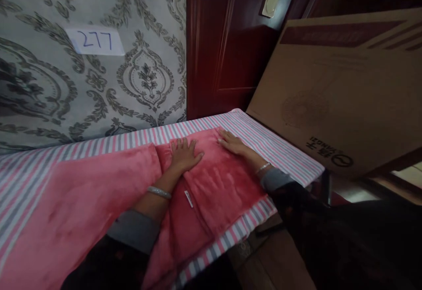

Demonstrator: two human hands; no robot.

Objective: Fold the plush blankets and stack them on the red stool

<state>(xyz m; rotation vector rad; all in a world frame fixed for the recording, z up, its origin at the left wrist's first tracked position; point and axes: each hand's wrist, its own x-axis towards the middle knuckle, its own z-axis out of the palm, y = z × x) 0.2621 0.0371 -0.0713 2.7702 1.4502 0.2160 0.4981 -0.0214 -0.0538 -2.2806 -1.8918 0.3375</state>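
A pink plush blanket [224,184] lies over a striped sheet, its right part folded over and its left part [99,184] spread flatter. My left hand [185,154] rests on the blanket with fingers spread, near the left edge of the folded part. Farther right, my right hand [233,143] lies flat near the blanket's back edge, fingers stretched out. Neither hand grips anything. A small white label [189,199] shows on the blanket below my left hand. Smoothed marks run across the plush pile.
The striped sheet [273,145] covers the surface below. Behind it is a patterned wall [148,74] with a paper marked 277 [99,40], beside a dark red wooden panel [211,48]. A large cardboard box [346,92] leans at the right.
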